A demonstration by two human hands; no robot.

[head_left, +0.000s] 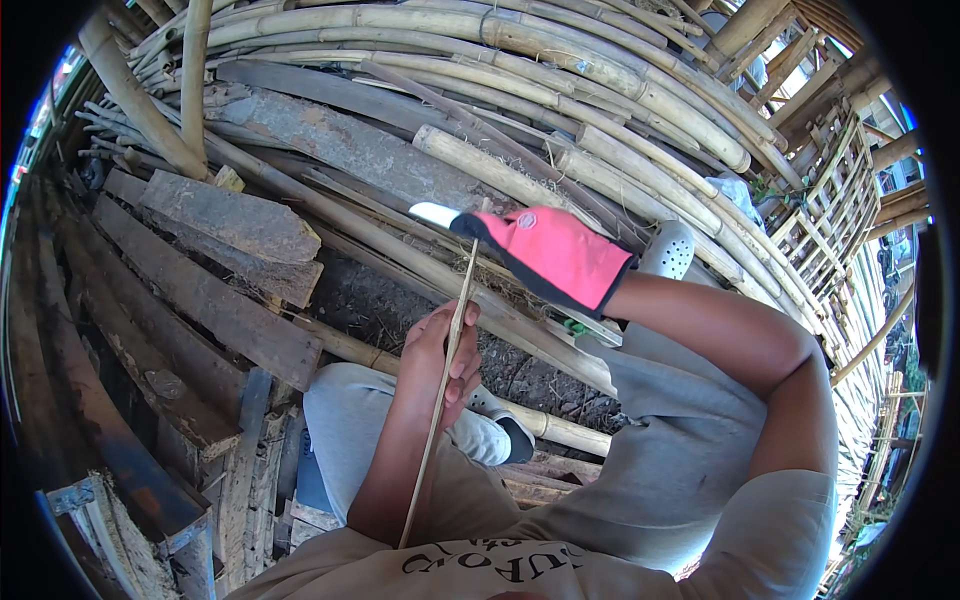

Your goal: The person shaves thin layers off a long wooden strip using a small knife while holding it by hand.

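Note:
A thin split bamboo strip (432, 432) runs upward from against my shirt, with its upper tip beside the gloved fingers. My bare left hand (422, 358) is closed round this strip at about its middle. My right hand (560, 255) wears a pink and black glove and is closed. From its fingers sticks out what looks like a knife (434, 214), with a short bright blade pointing left; its handle is hidden in the grip. The blade lies just above the strip's tip; I cannot tell whether they touch.
Long bamboo poles (560, 50) are piled across the far side. Weathered planks (200, 290) lie on the left, near an upright bamboo post (195, 80). Dark soil (370, 300) shows between my legs. A woven bamboo lattice (830, 210) stands at the right. My feet wear light perforated clogs (668, 250).

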